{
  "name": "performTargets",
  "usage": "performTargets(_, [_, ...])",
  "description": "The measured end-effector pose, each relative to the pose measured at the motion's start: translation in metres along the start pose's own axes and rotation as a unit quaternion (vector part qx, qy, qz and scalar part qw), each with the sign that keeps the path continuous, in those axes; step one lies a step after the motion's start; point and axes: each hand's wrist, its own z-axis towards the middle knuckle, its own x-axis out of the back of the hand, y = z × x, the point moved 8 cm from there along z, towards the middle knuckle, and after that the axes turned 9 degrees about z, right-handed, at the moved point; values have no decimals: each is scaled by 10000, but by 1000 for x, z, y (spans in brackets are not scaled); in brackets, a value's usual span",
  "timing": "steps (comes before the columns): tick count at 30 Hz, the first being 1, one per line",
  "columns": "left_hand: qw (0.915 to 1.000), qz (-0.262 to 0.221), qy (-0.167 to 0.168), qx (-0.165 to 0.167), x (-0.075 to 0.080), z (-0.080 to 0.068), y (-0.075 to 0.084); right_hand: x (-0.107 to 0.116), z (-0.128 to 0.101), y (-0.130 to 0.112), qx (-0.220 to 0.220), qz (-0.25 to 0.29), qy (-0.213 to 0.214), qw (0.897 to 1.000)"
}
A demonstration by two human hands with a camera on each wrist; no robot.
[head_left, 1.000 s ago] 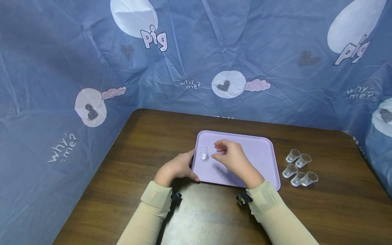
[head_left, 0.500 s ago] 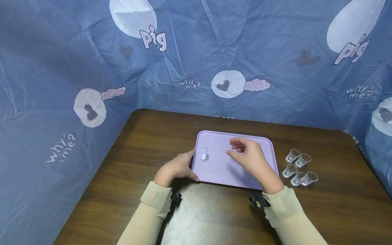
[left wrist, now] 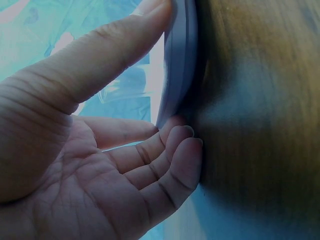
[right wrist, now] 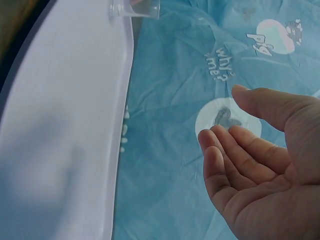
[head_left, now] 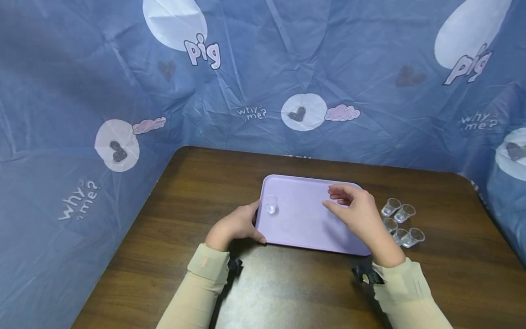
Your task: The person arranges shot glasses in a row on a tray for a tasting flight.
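Blue plastic sheeting (head_left: 263,77) printed "pig" and "why me?" walls in your brown wooden table (head_left: 197,192). The lilac tray (head_left: 304,219) lies long axis left to right; your left hand (head_left: 234,226) grips its near left corner, thumb on the rim. One clear cup (head_left: 271,204) stands upright by that edge. Your right hand (head_left: 355,210) hovers over the tray's right end, fingers loosely curled, holding nothing, near five clear cups (head_left: 400,221) on the table.

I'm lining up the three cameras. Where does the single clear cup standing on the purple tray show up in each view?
Head: the clear cup stands at the tray's left end, near the left hand.
Left wrist: a clear shape between thumb and tray edge, probably the cup.
Right wrist: the cup is at the top edge, cut off.
Shared landmark: the purple tray.
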Motion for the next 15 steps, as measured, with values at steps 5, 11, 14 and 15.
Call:
performTargets(5, [10000, -32, -12, 5, 1, -1, 0, 12, -7, 3, 16, 22, 132, 9999])
performTargets(11, [10000, -59, -33, 41, 1, -1, 0, 28, -14, 8, 27, 33, 360, 9993])
performTargets(14, [10000, -63, -26, 24, 0, -1, 0, 36, -18, 8, 32, 29, 448, 9990])
performTargets(15, [10000, -76, -23, 10, 0, -1, 0, 39, -19, 8, 31, 19, 472, 9989])
